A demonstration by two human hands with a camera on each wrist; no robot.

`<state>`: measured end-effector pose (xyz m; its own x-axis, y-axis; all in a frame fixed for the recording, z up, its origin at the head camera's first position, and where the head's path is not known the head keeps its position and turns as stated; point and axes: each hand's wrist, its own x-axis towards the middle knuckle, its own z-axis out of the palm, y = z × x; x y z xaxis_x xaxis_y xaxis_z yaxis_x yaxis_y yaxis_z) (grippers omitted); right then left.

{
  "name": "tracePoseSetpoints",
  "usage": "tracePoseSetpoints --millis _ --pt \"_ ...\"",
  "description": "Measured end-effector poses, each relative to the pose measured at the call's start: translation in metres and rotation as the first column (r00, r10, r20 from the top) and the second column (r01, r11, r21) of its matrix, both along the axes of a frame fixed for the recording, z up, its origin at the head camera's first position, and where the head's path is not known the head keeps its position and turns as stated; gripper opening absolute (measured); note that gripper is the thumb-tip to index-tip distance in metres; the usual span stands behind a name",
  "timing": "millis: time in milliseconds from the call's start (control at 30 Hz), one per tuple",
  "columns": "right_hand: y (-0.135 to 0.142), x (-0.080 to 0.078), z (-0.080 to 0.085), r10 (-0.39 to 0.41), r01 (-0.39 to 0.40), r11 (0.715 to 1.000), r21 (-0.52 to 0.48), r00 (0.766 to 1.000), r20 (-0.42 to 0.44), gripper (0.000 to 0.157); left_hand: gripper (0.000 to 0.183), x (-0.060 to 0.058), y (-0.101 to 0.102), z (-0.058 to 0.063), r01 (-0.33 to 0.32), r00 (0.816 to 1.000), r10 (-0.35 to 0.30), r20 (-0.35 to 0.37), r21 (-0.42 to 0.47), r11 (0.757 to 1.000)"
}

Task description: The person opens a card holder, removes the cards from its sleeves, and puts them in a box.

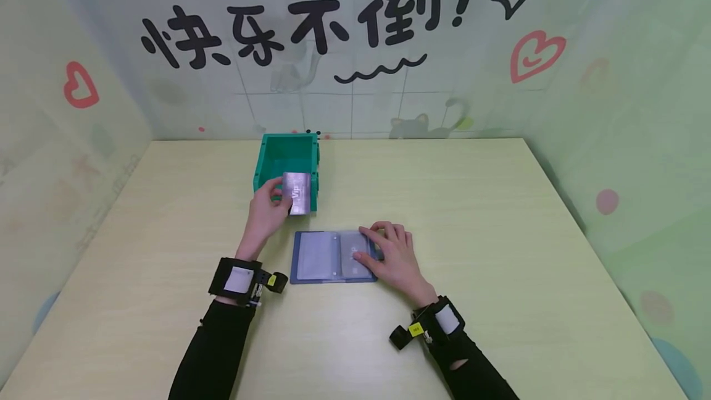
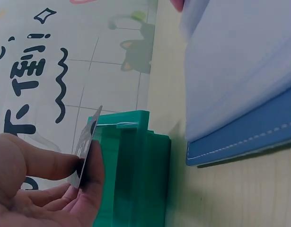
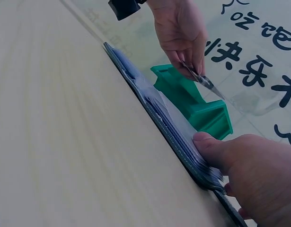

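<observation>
My left hand (image 1: 266,212) pinches a shiny purple card (image 1: 300,193) marked "VIP" between thumb and fingers, above the near end of a green plastic bin (image 1: 258,168). The left wrist view shows the card (image 2: 86,146) almost edge-on. Nearer to me a blue card holder (image 1: 294,264) lies open on the table, with clear plastic sleeves (image 1: 318,255) inside. My right hand (image 1: 397,258) holds its right side, the thumb (image 3: 209,144) on the sleeves and the other fingers by the outer edge. These fingers are mostly hidden in the right wrist view.
The pale wooden table (image 1: 472,215) meets a printed backdrop (image 1: 355,104) at its back edge, and patterned curtains stand at both sides. Bin and card holder lie close together, the bin farther back. Each wrist wears a black camera band (image 1: 239,279).
</observation>
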<state>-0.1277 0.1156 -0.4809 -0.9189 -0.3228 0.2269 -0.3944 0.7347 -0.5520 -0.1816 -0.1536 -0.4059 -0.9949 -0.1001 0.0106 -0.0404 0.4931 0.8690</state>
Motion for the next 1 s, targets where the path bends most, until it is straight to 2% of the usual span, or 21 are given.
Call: tracePoseSetpoints --millis 133,200,400,500,633,733,1000 --pt "0.001 0.0 -0.001 -0.001 0.001 1.0 0.007 1.0 0.002 0.055 0.053 -0.006 0.002 0.0 -0.026 1.0 0.026 -0.002 -0.001 1.0" --pt "0.001 -0.001 -0.001 -0.001 0.001 1.0 0.008 1.0 -0.001 0.055 0.053 -0.01 0.003 -0.002 -0.054 0.998 0.053 -0.025 -0.005 0.999" --pt "0.001 -0.002 -0.003 -0.002 0.002 1.0 0.016 1.0 -0.006 0.055 0.036 -0.019 0.01 -0.009 -0.146 0.978 0.142 -0.154 -0.011 0.989" --pt "0.001 -0.002 -0.003 -0.002 0.002 1.0 0.017 1.0 -0.01 0.055 0.028 -0.022 0.014 -0.01 -0.16 0.97 0.144 -0.194 -0.068 0.985" --pt "0.001 -0.001 -0.003 -0.002 0.002 1.0 0.014 1.0 -0.014 0.055 0.027 -0.026 0.018 -0.011 -0.165 0.966 0.133 -0.222 -0.132 0.978" --pt "0.001 -0.001 -0.003 -0.003 0.003 1.0 0.016 1.0 -0.017 0.055 0.028 -0.028 0.02 -0.011 -0.163 0.966 0.13 -0.222 -0.139 0.977" --pt "0.001 0.0 -0.003 -0.003 0.003 1.0 0.019 1.0 -0.011 0.055 0.032 -0.036 0.024 -0.009 -0.144 0.98 0.12 -0.162 -0.147 0.979"
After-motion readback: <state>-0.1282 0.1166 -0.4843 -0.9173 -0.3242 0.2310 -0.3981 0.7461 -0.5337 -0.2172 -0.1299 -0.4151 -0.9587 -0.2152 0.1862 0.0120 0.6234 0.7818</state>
